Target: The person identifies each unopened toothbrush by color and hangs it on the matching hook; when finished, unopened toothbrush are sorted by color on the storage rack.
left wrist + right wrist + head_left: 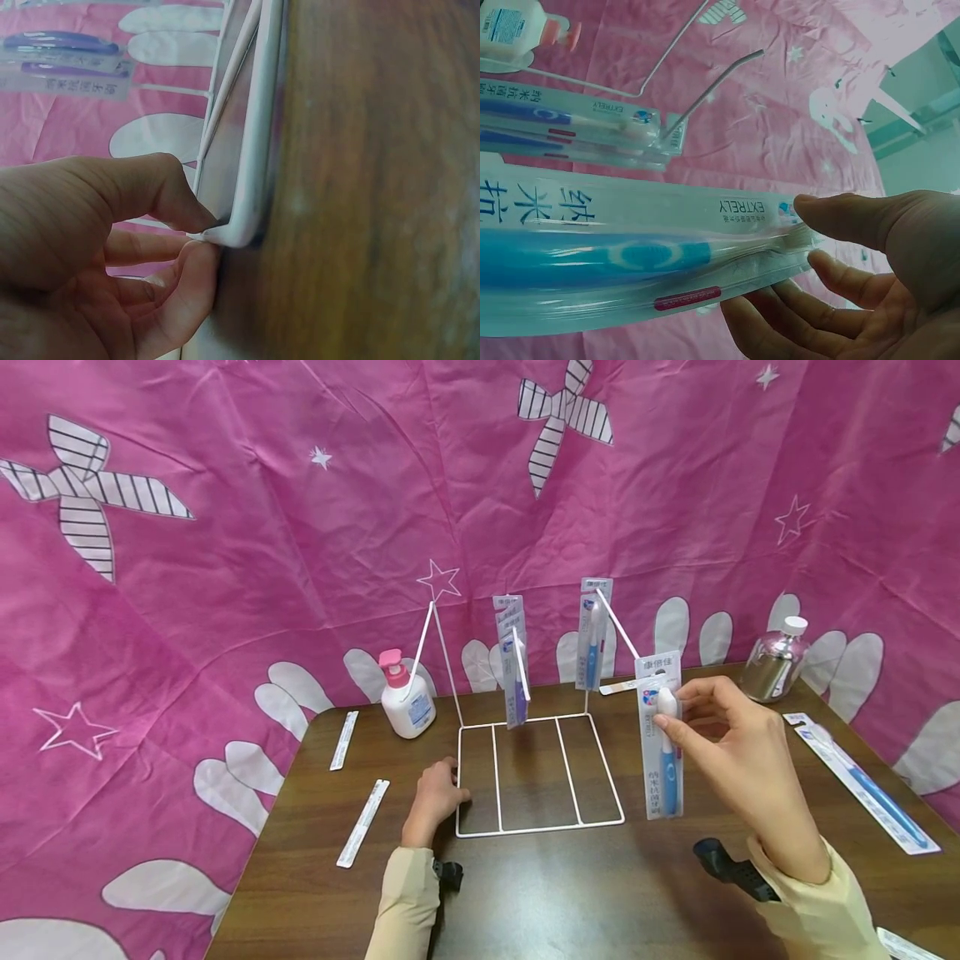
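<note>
On the dark wooden surface (525, 893) before pink sheeting (225, 527), the left hand (435, 793) pinches the white wire rack (536, 777) corner, while the right hand (738, 760), its grip closed, holds a packaged toothbrush (662, 752) upright beside the rack.

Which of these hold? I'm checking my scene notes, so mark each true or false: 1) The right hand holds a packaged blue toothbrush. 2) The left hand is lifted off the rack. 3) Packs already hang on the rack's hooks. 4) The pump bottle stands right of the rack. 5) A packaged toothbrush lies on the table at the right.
1) True: the right hand pinches the toothbrush pack near its top.
2) False: the left hand grips the rack at its front left corner.
3) True: hanging packs are on the hooks.
4) False: the pump bottle stands left of the rack.
5) True: a lying pack is there.
</note>
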Demonstrator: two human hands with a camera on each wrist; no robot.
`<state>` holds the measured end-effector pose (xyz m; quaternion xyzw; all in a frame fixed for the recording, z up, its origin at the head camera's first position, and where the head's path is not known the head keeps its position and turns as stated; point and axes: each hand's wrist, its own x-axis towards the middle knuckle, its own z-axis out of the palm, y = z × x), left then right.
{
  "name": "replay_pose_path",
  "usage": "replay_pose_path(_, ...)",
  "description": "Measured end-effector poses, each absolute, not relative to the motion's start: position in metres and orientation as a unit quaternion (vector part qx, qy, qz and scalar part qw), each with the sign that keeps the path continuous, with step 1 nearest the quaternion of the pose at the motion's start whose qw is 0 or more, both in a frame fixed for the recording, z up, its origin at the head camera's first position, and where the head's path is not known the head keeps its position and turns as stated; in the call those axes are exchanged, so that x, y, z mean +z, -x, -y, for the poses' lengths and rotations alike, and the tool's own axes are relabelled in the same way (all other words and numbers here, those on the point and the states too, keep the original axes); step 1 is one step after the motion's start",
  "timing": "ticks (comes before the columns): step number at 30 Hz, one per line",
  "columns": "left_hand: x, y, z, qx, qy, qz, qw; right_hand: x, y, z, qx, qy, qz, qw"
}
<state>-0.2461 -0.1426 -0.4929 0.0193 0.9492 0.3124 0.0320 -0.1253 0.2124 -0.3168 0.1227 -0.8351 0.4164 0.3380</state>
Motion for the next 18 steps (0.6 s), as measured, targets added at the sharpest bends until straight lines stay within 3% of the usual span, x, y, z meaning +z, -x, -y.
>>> replay_pose_path(11,-0.492,0.246,0.144,0.317,-0.015,-0.948,0.032,-0.320,0.147,-0.210,0.415,-0.116,0.852,0.298)
replay_pose_path(18,-0.493,0.244,0.143,0.318,-0.020,-0.948,0.030,-0.325,0.169,-0.207,0.424,-0.127,0.840,0.313)
